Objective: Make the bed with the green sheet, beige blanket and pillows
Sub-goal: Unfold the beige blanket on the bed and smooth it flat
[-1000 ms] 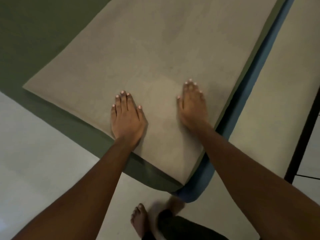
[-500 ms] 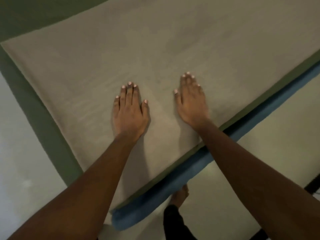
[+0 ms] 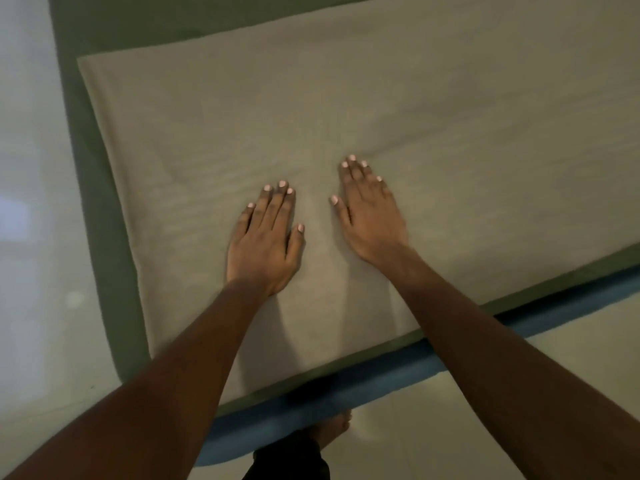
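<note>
While the beige blanket [image 3: 346, 109] lies over the green sheet [image 3: 100, 209], left hand [image 3: 265, 242] and right hand [image 3: 370, 213] press flat upon it, fingers straight, gripping nothing.

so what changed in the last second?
Mostly the viewpoint: the person shifted round the bed's corner, so the beige blanket and green sheet appear rotated. The left hand and right hand stayed flat on the blanket, side by side, fingers straight; nothing gripped or released. Blanket still lies over the sheet.
</note>
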